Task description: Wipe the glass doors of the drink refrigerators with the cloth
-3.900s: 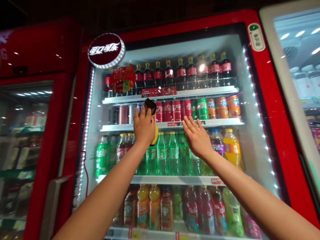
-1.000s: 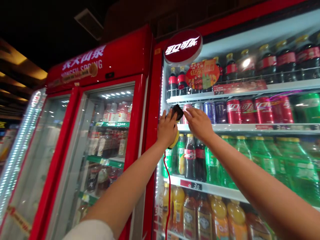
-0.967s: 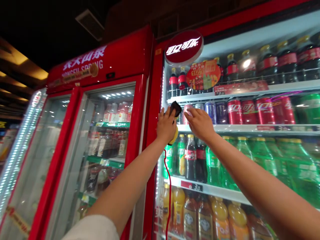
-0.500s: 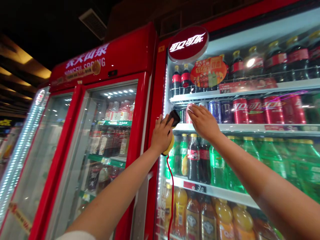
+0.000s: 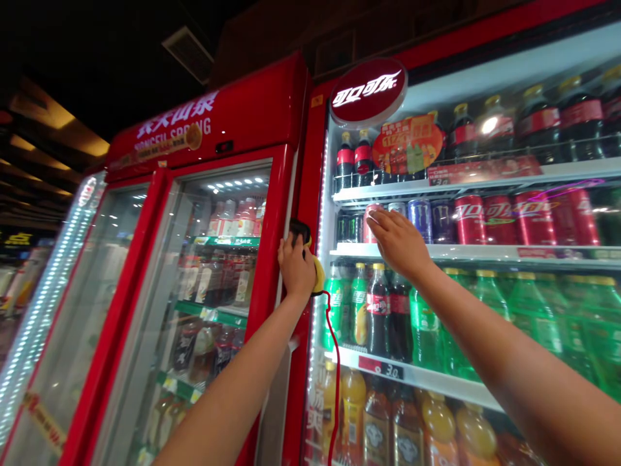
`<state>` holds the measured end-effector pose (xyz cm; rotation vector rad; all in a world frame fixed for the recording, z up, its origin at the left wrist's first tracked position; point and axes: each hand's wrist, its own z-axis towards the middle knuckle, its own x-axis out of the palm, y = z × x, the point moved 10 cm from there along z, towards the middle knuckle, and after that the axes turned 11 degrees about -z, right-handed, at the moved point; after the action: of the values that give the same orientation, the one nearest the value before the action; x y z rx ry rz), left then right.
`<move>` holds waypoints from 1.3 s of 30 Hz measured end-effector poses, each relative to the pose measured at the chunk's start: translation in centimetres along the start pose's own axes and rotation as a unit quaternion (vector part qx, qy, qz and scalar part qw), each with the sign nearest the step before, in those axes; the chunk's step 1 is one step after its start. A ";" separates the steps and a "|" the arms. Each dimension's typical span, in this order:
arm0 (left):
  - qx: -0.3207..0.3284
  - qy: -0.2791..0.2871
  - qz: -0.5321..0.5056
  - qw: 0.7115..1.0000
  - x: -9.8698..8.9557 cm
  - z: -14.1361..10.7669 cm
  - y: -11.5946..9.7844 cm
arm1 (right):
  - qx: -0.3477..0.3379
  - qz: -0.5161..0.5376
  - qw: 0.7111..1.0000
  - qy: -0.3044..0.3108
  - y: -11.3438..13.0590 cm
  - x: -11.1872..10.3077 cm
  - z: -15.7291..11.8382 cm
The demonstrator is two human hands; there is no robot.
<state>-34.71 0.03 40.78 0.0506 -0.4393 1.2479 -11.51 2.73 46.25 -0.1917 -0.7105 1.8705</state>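
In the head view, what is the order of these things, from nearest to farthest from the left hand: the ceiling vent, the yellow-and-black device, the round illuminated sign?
1. Yellow-and-black device: held in the left hand.
2. Round illuminated sign: above and to the right, on the fridge front.
3. Ceiling vent: high on the left, overhead.

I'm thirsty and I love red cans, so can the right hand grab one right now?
Probably not: the glass door, with lights reflecting on it, looks shut between the right hand and the red cans. I can't tell if the hand touches it.
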 end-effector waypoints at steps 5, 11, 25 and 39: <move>0.018 0.055 0.012 0.998 3.8 7.6 -4.8 | 0.002 -0.020 1.000 -0.018 0.0 -0.1 -0.1; 0.115 0.103 0.011 0.988 4.5 4.7 -8.5 | 0.011 -0.039 0.999 -0.027 -0.2 -0.5 -0.1; 0.137 0.118 -0.028 0.983 8.6 7.9 -14.8 | 0.167 0.022 0.984 -0.065 -3.8 -1.8 -0.4; 0.087 0.102 -0.030 0.990 9.7 7.4 -16.0 | 0.032 0.038 0.998 0.029 -5.1 -1.0 -0.5</move>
<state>-19.70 1.53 54.16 0.0830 -0.1489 1.2160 -6.84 3.23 48.50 -0.2332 -0.6103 1.9492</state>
